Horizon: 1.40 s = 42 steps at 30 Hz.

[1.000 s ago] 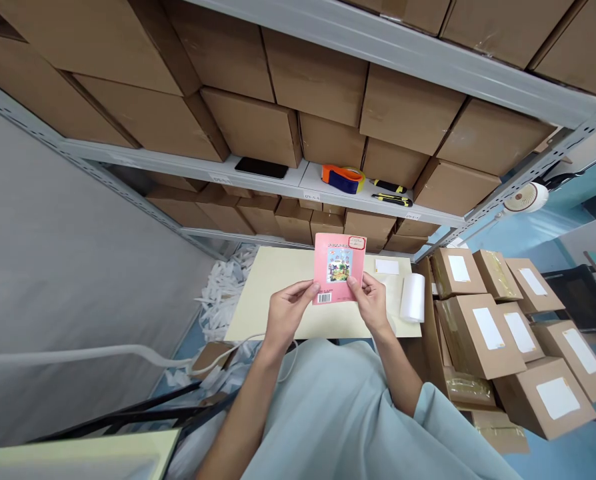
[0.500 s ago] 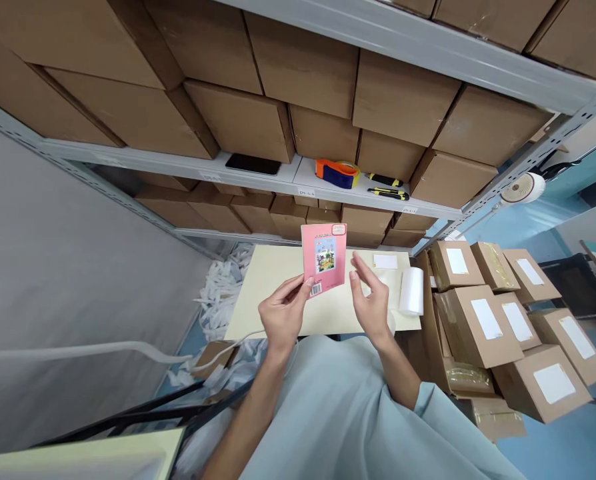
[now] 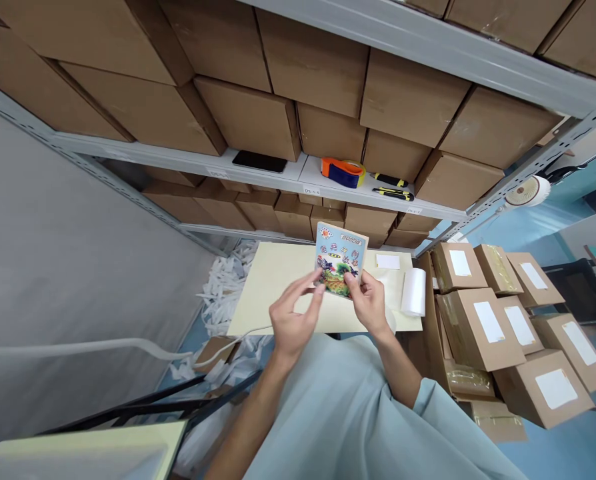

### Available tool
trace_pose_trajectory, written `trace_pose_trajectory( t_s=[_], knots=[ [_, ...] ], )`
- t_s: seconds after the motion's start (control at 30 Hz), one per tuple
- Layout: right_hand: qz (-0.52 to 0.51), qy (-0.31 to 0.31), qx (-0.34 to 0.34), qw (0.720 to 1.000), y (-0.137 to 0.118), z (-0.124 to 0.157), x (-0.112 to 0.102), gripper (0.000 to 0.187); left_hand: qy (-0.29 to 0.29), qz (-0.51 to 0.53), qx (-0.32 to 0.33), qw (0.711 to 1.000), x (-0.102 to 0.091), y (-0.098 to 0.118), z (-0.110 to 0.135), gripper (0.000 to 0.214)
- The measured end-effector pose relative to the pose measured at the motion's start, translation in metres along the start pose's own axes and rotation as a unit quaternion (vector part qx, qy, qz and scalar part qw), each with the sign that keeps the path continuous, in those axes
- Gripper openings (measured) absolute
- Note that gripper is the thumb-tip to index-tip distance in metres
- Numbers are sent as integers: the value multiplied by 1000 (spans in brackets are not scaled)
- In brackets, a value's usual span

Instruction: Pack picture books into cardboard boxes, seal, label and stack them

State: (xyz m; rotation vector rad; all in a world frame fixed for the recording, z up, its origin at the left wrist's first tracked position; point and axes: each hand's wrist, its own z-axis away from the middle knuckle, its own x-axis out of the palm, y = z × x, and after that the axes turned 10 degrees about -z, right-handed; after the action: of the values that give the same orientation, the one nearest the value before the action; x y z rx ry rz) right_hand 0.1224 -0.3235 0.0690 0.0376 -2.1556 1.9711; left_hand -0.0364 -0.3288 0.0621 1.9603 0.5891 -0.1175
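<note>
A small illustrated booklet [image 3: 339, 257] is held up above the cream table [image 3: 268, 280], its blue cover with a colourful picture facing me. My right hand [image 3: 371, 303] grips it at the lower right, with the thumb on the cover and the other fingers behind. Beside the lower left edge is my left hand [image 3: 294, 317], thumb and fingers spread apart; whether a fingertip touches the booklet I cannot tell. A white label [image 3: 388, 261] and a white roll [image 3: 413, 292] lie on the table to the right.
The shelf ahead bears a black phone [image 3: 259, 161], an orange and blue tape dispenser [image 3: 343, 172] and yellow-black cutters [image 3: 393, 193]. Cardboard boxes [image 3: 478, 327] with white labels are piled at right. White scraps [image 3: 223, 287] lie left of the table, near a pale hose [image 3: 128, 345].
The booklet has turned from its pink back to its blue front and moved slightly right. My right hand has taken hold of it; my left hand has loosened and spread its fingers.
</note>
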Motion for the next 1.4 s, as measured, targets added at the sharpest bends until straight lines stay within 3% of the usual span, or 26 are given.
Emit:
trace_pose_trajectory(
  t_s=[0.07,0.13,0.23,0.43,0.6,0.77,0.87,0.93,1.0,1.1,1.2,1.27,1.4],
  knots=[
    [-22,-27,15,999,-1,-1,-4,59,3,33,-82,996,-11,-7,-13,52],
    [-38,-46,27,998,-2,-1,-5,59,-63,90,-149,983,-19,-11,-24,68],
    [-60,-59,35,996,1,-2,-3,58,-154,152,-227,950,-26,-8,-30,71],
    [-60,-41,39,997,11,-7,0,60,-109,168,-274,941,-21,10,-24,69],
    [-19,-31,21,999,14,-9,2,62,-71,173,-280,942,-14,10,-18,66],
    [111,49,-121,985,-5,-1,-3,52,5,158,-274,949,-7,4,-15,61],
    [118,7,-128,985,-13,8,-1,39,47,143,-259,954,-4,3,-15,56],
    [99,-31,-104,989,-11,14,6,41,58,132,-247,958,-2,6,-12,54],
    [74,-43,-80,993,-5,17,15,51,39,120,-238,963,0,10,-8,52],
    [60,-25,-47,997,5,16,25,60,-46,101,-196,974,2,14,0,46],
    [62,10,-14,998,8,6,22,51,-122,70,-106,984,-1,12,2,37],
    [41,21,-2,999,6,-2,15,51,-128,47,-74,988,-5,4,-3,35],
    [-5,5,4,1000,-1,-11,1,55,-78,7,-116,990,-15,-17,-17,51]
  ],
)
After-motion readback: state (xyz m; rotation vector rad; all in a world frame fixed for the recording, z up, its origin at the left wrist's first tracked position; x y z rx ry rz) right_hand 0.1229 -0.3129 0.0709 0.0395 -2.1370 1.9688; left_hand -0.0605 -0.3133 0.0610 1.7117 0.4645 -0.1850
